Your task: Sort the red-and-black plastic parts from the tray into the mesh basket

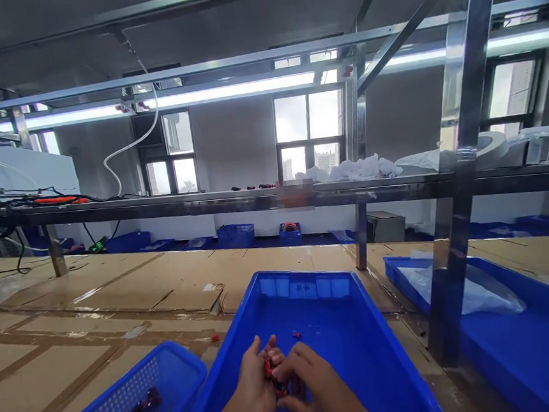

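The left hand [256,390] and right hand [322,391] curl closed on small red-and-black plastic parts [274,376], held just above a deep blue plastic tray [305,286]; a perforated blue plastic basket [147,374] sits near left.
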The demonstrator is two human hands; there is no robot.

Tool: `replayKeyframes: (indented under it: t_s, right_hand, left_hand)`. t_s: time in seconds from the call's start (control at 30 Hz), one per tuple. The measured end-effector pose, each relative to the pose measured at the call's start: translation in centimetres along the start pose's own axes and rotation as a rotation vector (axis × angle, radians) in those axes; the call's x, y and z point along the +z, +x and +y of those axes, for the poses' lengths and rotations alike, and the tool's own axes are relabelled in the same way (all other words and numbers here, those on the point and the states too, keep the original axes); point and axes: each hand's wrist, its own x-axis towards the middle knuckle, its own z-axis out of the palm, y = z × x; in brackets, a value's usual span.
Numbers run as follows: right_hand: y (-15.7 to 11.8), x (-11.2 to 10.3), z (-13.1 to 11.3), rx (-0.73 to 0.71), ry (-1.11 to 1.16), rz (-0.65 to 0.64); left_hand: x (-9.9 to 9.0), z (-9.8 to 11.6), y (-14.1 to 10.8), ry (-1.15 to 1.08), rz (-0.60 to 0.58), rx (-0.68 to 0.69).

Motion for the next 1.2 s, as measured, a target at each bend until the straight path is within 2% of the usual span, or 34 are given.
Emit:
replayKeyframes:
  t_s: [0.17,0.33,0.4,0.5,0.57,0.67,0.73,0.87,1.07,1.2]
  right_hand:
    - [-0.3,0.9,-0.4,0.068,0.03,0.066]
    - [-0.4,1.0,-0.2,-0.046,0.007,0.105]
    - [-0.4,0.8,-0.2,-0.12,0.021,0.133]
    - [-0.5,0.3,-0.5,-0.219,0.129,0.215]
    - [-0.8,0.1,-0.7,-0.237,0.21,0.263]
    - [-1.4,0.0,-0.7,-0.24,0.281,0.259]
    - [-1.7,0.2,-0.8,-0.195,0.312,0.308]
    - [-1.7,0.7,-1.2,0.008,0.461,0.474]
    - [-0.9,-0.6,-1.9,0.163,0.578,0.393]
    - [-0.8,-1.0,-1.8,0.198,0.648,0.416]
  left_hand:
    - [0.1,-0.5,-0.7,-0.159,-0.073,0.082]
    - [0.7,-0.2,-2.1,-0.286,-0.155,0.146]
    - [0.9,0.0,-2.7,-0.277,-0.19,0.145]
    - [1.0,0.4,-3.3,-0.217,-0.172,0.122]
    - [0.9,0.5,-3.5,-0.166,-0.157,0.098]
    - [0.7,0.5,-3.6,-0.116,-0.194,0.091]
    - [0.5,0.5,-3.7,-0.081,-0.232,0.103]
    - [0.3,0.5,-3.6,-0.013,-0.265,0.136]
    - [0.1,0.3,-3.1,0.068,-0.253,0.133]
    - [0.2,0.5,-2.9,0.05,-0.277,0.127]
